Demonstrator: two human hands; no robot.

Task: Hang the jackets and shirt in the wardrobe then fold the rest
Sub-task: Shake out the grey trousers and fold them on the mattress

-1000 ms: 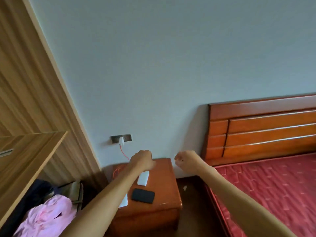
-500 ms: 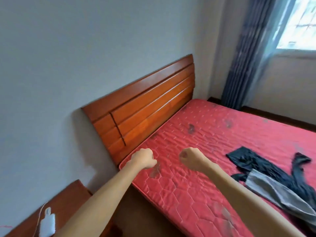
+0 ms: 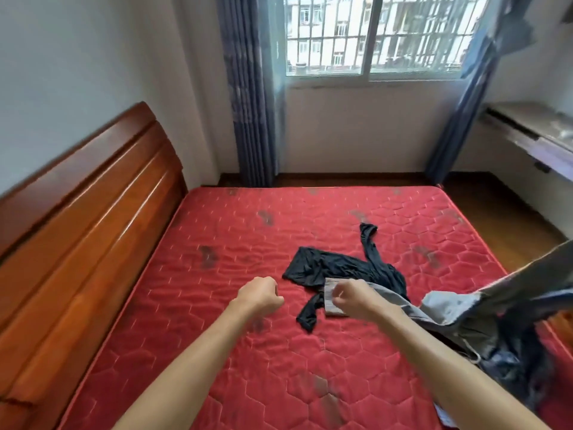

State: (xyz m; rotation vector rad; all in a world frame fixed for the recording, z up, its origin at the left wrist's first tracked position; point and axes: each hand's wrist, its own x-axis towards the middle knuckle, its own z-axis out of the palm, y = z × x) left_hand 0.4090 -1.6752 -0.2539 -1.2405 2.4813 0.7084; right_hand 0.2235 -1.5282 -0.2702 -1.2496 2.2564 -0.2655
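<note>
A black long-sleeved garment [image 3: 338, 266] lies crumpled in the middle of the red quilted mattress [image 3: 217, 237]. A grey garment [image 3: 446, 308] lies partly over it and runs to the right edge of the view, where darker clothes [image 3: 511, 364] are heaped. My left hand [image 3: 259, 293] is a closed fist held over bare mattress, left of the clothes. My right hand [image 3: 353, 297] hovers with curled fingers above the grey garment's cuff and holds nothing. The wardrobe is out of view.
A wooden headboard [image 3: 80, 212] runs along the left. Blue curtains [image 3: 248, 97] frame a barred window [image 3: 372, 35] on the far wall. A desk or shelf [image 3: 533, 135] stands at the right, with wooden floor [image 3: 502, 212] beside the bed.
The view has swung right, from the wardrobe and bedside table past the headboard to the whole bed and the clothes. Both fists kept the same pose in front of me.
</note>
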